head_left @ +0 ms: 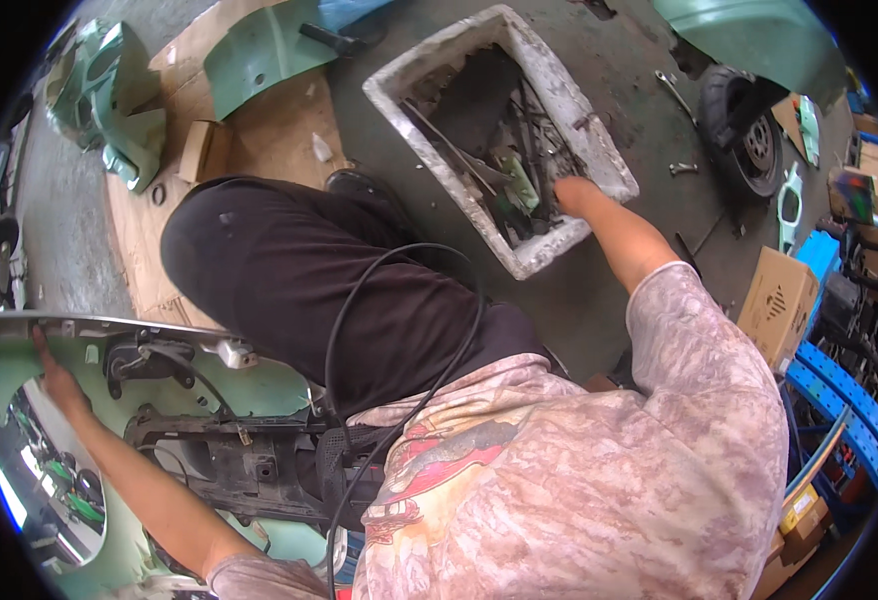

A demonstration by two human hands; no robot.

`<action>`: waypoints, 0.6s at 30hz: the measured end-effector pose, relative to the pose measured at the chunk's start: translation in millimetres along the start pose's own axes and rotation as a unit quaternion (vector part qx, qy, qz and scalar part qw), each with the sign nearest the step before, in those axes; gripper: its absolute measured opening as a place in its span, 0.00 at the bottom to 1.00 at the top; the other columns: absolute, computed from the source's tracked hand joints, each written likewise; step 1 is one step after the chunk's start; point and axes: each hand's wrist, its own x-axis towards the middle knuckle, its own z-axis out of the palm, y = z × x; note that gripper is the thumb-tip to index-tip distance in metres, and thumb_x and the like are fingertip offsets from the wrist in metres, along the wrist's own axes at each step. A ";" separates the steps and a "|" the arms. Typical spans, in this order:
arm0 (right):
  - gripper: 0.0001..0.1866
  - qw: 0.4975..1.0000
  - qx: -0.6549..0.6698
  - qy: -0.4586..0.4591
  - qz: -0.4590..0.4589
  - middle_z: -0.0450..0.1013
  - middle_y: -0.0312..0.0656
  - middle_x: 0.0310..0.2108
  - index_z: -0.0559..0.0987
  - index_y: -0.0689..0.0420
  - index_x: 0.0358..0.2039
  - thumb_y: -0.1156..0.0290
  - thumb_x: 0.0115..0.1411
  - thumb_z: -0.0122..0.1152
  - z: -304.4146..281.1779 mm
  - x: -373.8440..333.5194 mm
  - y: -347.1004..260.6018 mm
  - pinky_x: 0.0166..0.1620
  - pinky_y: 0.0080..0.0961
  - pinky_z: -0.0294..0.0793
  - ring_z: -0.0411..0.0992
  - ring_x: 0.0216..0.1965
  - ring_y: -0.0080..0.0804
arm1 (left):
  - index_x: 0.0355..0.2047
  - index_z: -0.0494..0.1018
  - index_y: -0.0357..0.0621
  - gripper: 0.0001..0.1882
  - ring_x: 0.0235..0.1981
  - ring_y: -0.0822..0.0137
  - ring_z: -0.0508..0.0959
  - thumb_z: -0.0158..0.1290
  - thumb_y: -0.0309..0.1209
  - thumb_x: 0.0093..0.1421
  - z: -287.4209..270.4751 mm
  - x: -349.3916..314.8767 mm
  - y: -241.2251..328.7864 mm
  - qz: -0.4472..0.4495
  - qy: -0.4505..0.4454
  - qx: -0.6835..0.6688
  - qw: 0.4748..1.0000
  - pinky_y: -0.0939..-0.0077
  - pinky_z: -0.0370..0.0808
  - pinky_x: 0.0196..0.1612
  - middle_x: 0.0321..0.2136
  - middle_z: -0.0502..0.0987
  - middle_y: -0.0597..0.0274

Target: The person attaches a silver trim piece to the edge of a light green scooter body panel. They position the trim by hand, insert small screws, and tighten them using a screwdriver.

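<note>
My left hand (56,375) rests against a pale green body panel (164,390), near its upper rim. One finger is stretched toward that rim; the others barely show. Below this hand the panel has an oval opening (64,480). A black plastic frame (229,455) and a dark bracket (144,362) are set in the panel. On the right, my right hand (574,195) reaches into a worn white foam box (599,140). Its fingers are hidden among dark metal parts beside a small green piece (522,188). Whether they hold anything does not show.
A black cable (331,350) loops across my leg. Green panels (269,60) lie on cardboard with a small carton (199,150). A wheel (749,135), a wrench (676,95) and bolts (683,168) are beyond the box. At right stand a carton (777,300) and blue shelving (839,400).
</note>
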 end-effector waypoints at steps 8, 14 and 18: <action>0.21 0.986 0.143 0.090 0.008 0.75 0.61 0.41 0.79 0.66 0.41 0.66 0.49 0.67 23.0 6.7 18.8 0.51 0.44 0.72 0.73 0.46 0.58 | 0.53 0.70 0.29 0.50 0.47 0.50 0.77 0.56 0.69 0.51 18.2 -37.7 46.8 0.175 0.108 0.157 0.966 0.63 0.70 0.52 0.48 0.77 0.44; 0.12 0.963 0.234 0.128 0.020 0.76 0.55 0.30 0.76 0.65 0.30 0.72 0.48 0.66 -43.7 -16.8 -24.8 0.40 0.40 0.73 0.76 0.36 0.53 | 0.53 0.73 0.37 0.47 0.51 0.54 0.76 0.59 0.67 0.49 1.5 -61.1 66.8 0.091 0.082 0.049 0.991 0.65 0.70 0.54 0.48 0.78 0.48; 0.10 0.916 0.338 0.215 0.041 0.74 0.50 0.24 0.72 0.64 0.27 0.73 0.48 0.63 -72.4 -9.3 -36.5 0.36 0.35 0.72 0.75 0.31 0.41 | 0.51 0.73 0.36 0.40 0.50 0.56 0.76 0.65 0.56 0.50 12.0 -71.9 79.0 0.226 0.092 0.014 0.970 0.66 0.71 0.52 0.47 0.78 0.50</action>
